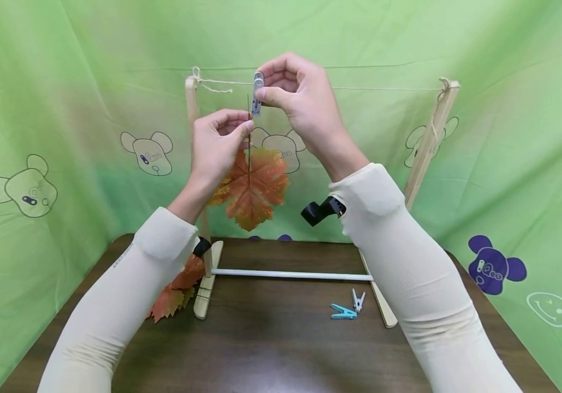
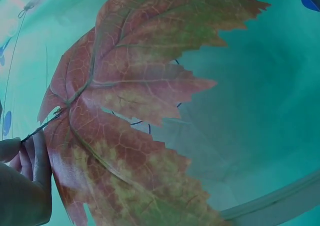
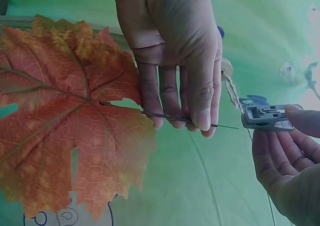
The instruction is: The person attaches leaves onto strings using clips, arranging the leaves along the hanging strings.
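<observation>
- Orange leaf [image 1: 258, 191] was up in the air, below the string and nearer the left post, blade down, stem [image 3: 167, 117] up.
- Left hand [image 1: 217, 144] had that stem pinched between thumb and fingers, so it was easily the nearer hand, with the blade right underneath.
- Stem's long axis ran pretty much vertical, its thin free tip poking up past the fingers. That's the bit that mattered imo: in the head view the tip sat just left of the gray clothespin [image 1: 257, 95], running alongside it. Couldn't tell if they touched.
- Right hand [image 1: 307, 101] was higher and off to the right, thumb and fingers gripping the clothespin, which was roughly upright too.
- String [image 1: 389, 88] ran side to side between two wooden posts [image 1: 430, 144]; couldn't say whether the clothespin was actually on it.
- Down on the brown surface [image 1: 281, 344]: a blue clip [image 1: 343, 313] and a gray clip [image 1: 358, 300] near the frame's right foot, plus more leaves [image 1: 175, 292] by the left one, partly hidden by the sleeve.
</observation>
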`<action>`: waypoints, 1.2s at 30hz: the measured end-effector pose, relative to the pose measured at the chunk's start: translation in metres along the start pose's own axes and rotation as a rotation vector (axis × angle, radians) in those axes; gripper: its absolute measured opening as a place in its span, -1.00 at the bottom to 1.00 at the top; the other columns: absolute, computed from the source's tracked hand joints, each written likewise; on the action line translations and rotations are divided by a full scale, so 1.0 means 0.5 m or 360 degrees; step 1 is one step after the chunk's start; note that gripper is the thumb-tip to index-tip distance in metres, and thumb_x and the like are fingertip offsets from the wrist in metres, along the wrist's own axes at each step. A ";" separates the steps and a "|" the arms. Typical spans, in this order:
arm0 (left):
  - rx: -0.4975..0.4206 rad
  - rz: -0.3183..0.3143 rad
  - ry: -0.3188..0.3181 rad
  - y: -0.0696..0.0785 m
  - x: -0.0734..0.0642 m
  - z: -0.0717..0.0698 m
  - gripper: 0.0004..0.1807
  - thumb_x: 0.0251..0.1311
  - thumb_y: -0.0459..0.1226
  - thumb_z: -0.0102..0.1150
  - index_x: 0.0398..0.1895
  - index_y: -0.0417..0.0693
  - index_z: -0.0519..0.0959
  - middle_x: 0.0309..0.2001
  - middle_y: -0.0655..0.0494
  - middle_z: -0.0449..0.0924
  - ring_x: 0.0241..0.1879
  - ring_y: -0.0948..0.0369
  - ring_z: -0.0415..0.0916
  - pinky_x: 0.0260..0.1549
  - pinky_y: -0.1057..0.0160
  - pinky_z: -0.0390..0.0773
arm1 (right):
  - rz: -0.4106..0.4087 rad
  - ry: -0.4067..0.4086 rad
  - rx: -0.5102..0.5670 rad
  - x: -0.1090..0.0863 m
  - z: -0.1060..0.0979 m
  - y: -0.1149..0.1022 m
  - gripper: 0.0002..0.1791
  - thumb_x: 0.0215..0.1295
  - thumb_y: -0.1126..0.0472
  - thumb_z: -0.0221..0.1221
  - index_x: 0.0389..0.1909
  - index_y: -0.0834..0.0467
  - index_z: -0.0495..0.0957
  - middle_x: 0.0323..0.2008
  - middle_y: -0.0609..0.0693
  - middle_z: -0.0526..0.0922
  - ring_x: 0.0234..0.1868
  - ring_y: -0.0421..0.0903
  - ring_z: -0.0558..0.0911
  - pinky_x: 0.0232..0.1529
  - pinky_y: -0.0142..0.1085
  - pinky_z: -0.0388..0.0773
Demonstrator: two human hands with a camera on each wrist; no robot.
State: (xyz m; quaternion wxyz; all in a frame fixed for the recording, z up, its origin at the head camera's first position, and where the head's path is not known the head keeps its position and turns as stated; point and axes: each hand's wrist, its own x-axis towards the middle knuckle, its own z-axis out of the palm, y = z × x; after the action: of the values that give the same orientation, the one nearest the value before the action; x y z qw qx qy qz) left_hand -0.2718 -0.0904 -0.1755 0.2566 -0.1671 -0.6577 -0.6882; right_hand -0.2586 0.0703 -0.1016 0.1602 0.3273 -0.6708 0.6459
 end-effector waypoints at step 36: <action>0.0001 0.0014 0.0050 0.019 0.004 0.019 -0.82 0.34 -0.44 0.33 -0.05 -0.35 0.75 -0.11 -0.18 0.79 -0.28 0.15 0.74 -0.27 0.32 0.76 | -0.0034 0.0096 0.0194 0.078 0.001 -0.031 -0.75 0.20 0.66 0.29 -0.42 0.25 0.62 -0.45 0.06 0.66 -0.37 -0.07 0.69 -0.02 -0.24 0.71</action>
State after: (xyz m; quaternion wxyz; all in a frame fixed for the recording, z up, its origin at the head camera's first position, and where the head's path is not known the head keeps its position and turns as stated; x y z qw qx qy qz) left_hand -0.2688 -0.0813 -0.1660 0.2700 -0.1593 -0.6530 -0.6894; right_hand -0.2770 0.0617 -0.0650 0.1671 0.3239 -0.6215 0.6935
